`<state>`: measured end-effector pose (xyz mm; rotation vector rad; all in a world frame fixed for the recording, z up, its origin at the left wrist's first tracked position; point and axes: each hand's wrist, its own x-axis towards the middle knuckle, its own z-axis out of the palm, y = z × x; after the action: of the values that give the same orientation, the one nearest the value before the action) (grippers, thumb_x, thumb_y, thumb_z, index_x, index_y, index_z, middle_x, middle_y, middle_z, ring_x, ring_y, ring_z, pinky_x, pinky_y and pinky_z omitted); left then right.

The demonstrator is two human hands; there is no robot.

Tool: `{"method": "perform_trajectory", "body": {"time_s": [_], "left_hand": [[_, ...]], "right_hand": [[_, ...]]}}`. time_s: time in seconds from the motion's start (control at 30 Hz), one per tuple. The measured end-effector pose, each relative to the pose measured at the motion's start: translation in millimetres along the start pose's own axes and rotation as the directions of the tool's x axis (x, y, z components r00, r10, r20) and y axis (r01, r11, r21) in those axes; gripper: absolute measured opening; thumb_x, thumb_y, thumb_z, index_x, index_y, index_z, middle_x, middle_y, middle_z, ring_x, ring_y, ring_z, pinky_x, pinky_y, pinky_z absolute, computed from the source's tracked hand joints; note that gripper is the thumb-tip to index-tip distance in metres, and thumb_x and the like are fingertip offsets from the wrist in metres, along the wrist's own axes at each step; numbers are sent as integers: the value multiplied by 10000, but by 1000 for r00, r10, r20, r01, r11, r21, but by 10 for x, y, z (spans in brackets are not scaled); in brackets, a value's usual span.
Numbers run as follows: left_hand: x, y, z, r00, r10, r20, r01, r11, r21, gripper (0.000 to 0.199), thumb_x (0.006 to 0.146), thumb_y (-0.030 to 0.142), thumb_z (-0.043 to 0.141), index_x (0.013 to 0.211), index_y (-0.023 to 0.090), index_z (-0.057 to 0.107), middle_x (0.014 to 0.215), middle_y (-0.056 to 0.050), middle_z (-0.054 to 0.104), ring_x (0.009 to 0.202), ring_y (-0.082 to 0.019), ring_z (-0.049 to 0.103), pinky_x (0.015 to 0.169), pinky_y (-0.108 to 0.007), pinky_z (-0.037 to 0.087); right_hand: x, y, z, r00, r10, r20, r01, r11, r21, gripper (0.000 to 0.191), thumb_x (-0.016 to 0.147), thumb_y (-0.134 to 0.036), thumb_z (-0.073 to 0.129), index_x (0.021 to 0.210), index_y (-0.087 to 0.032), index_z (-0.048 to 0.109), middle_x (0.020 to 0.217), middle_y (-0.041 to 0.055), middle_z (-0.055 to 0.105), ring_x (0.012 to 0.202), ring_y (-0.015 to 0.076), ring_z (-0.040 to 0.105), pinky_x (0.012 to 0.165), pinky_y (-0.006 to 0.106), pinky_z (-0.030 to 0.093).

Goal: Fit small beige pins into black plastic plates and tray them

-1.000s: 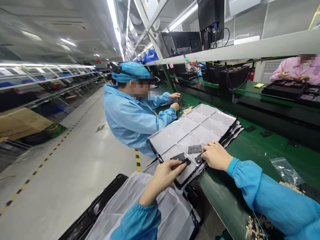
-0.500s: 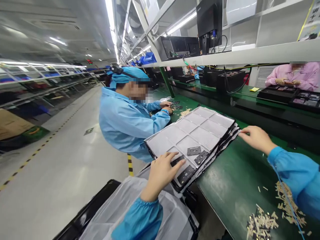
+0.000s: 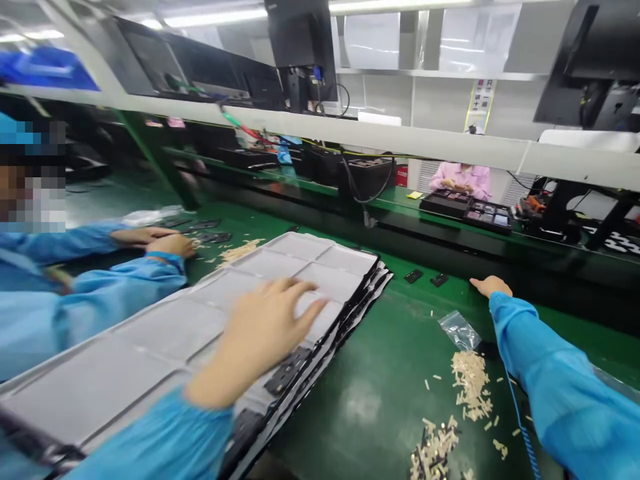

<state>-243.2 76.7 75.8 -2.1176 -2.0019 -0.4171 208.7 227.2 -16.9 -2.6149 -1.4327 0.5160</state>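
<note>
Head view looks down a green work surface [image 3: 345, 427] with a stack of grey compartment trays [image 3: 165, 340] lying on it, its long axis running from the lower left up to the far right corner, black-rimmed layers showing along its right side. The left hand [image 3: 260, 333] sits over the top tray, blurred, fingers spread wide and palm down, holding nothing that shows; whether it touches the tray I cannot tell. Just below it, a flat black part [image 3: 287, 370] lies near the tray's edge. The right hand [image 3: 491, 287] is well to the right of the stack, open and empty, fingers stretched toward two small black pieces [image 3: 413, 275] on the surface, and it is the nearer hand to them. A clear plastic bag [image 3: 459, 331] and heaps of beige slivers [image 3: 470, 383] lie near the right forearm. At the left, a co-worker's hands [image 3: 170, 245] rest beside more black parts [image 3: 207, 237]. Beyond, a person in pink [image 3: 463, 180] works over black trays [image 3: 465, 215] beneath a shelf carrying monitors [image 3: 303, 40].
</note>
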Motion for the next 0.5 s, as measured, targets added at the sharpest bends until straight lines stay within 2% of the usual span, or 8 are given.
{"method": "perform_trajectory", "body": {"time_s": [0.07,0.13,0.2,0.27,0.37,0.5], "left_hand": [[368,562,54,984,164,71,-157,983,-89,325,977,423,557,1147,209,732,1172,-121,721,1164,-362,634,1044,-509,465],[710,1137,230,955,269,123,-250,956,-154,266,989,412,600,1064,204,747,1103,-112,733,1144,-318,651,1047,-476,481],[968,1640,471,933,317,172,-281,938,-204,289,995,397,640,1152,161,698,1183,-106,701,1134,-279,656,1013,-507,520],[1115,2013,698,922,316,221,-262,934,-242,336,1001,362,652,1268,158,640,1286,-116,656,1118,-265,665,956,-488,569],[1131,2299,883,917,262,301,-175,942,-285,370,998,338,662,1314,153,615,1318,-127,636,1118,-270,667,935,-479,585],[1057,2403,889,889,195,415,-46,938,-343,371,992,338,671,1303,141,621,1306,-134,640,1107,-267,671,927,-466,589]], "right_hand": [[10,-32,12,1000,-1,8,1,1000,27,365,1003,-352,659,1317,-170,618,1321,114,639,1107,256,672,923,465,587],[5,-71,15,1000,-2,4,2,998,67,366,1001,-351,662,1316,-169,618,1320,114,639,1107,257,672,922,463,587],[3,-77,7,1000,7,-8,-6,993,114,365,999,-349,666,1314,-170,621,1319,115,640,1109,257,672,922,457,587],[-16,-33,-22,1000,18,-22,-14,987,157,365,997,-347,669,1313,-171,621,1317,114,640,1110,257,672,921,455,587],[-162,102,-115,999,2,-34,5,983,185,360,1001,-349,662,1313,-173,621,1320,113,640,1107,255,672,922,458,587],[-346,218,-288,995,-98,-26,101,975,198,324,1005,-345,657,1286,-183,641,1316,116,644,1102,246,672,925,435,585]]}}
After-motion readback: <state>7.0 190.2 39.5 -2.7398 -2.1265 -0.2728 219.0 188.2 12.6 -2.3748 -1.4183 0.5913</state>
